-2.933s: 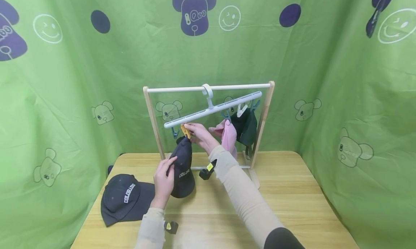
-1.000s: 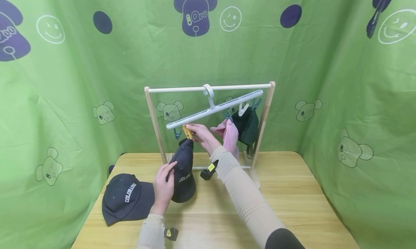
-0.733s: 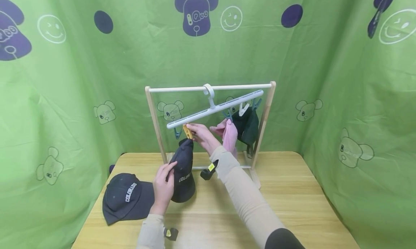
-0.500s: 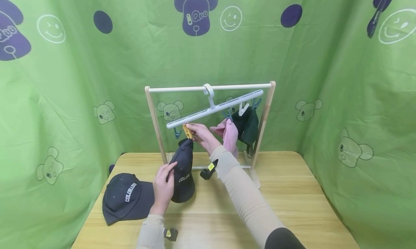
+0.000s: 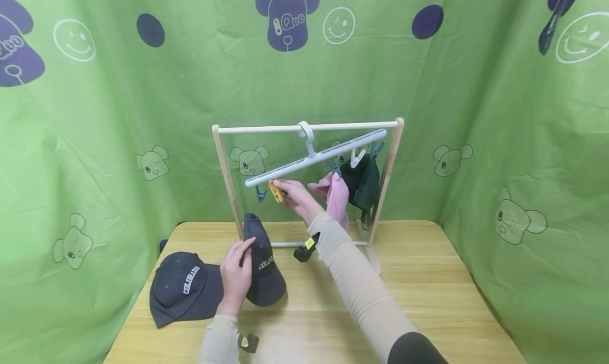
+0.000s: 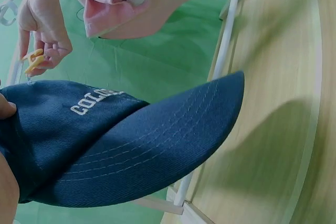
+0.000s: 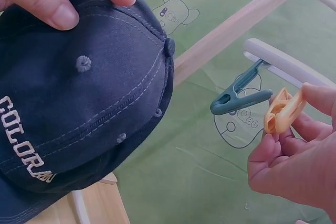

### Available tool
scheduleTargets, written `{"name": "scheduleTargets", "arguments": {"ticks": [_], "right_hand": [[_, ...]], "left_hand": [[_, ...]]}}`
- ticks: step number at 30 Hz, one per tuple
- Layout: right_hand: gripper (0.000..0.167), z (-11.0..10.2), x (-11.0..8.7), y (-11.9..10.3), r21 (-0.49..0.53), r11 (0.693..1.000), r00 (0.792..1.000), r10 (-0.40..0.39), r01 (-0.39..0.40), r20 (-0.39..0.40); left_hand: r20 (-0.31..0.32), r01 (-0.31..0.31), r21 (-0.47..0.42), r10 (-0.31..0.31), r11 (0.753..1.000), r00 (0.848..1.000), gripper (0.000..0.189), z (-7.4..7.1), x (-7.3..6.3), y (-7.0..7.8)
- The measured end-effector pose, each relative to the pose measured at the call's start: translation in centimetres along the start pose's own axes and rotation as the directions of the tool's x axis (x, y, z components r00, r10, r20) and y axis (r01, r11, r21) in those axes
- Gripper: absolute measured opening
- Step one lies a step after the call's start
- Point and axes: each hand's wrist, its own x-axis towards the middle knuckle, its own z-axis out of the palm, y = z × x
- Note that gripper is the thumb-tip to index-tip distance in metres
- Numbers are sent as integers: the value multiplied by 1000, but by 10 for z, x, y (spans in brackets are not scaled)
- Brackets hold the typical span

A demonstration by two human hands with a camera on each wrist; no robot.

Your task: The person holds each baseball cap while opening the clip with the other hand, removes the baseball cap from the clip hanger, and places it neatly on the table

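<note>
My left hand (image 5: 236,273) grips a dark navy baseball cap (image 5: 266,286) with white COLORADO lettering, tilted with its brim down over the table. In the right wrist view, thumb and finger pinch the cap's crown (image 7: 113,72). My right hand (image 5: 298,199) pinches a yellow clothes clip (image 5: 276,192) under the low left end of the grey hanger (image 5: 285,169). Nothing is between the clip's jaws, and the cap stands apart below it. Beside it hangs a teal clip (image 7: 241,93), also without a cap.
A second dark COLORADO cap (image 5: 176,287) lies on the table (image 5: 404,300) at left. From the hanger's higher right side hang a pink cap (image 5: 337,197) and a dark green cap (image 5: 365,187), near a white clip (image 5: 357,158). A wooden rack (image 5: 391,163) carries the hanger.
The cap's top, earlier at the yellow clip, has come away from it and dropped down and left with my left hand. My right hand stays at the clip.
</note>
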Motion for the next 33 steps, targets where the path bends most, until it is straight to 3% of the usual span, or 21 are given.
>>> {"name": "scheduleTargets", "arguments": {"ticks": [6, 10, 14, 20, 33], "right_hand": [[35, 0, 1, 3, -20, 999, 999, -40, 40, -17], [31, -3, 2, 5, 3, 998, 998, -65, 65, 12], [35, 0, 0, 4, 0, 999, 999, -33, 33, -14], [35, 1, -2, 0, 30, 1000, 1000, 6, -7, 11], [39, 0, -2, 1, 14, 1000, 1000, 15, -15, 16]], "left_hand": [[-14, 10, 3, -10, 1000, 1000, 36, -2, 0, -1], [-29, 24, 3, -24, 1000, 999, 36, -3, -1, -1], [-55, 34, 8, -33, 999, 998, 36, -6, -1, 0], [-94, 52, 22, -50, 998, 994, 34, -10, -2, -2], [-172, 87, 47, -78, 995, 982, 32, -17, -10, -10]]}}
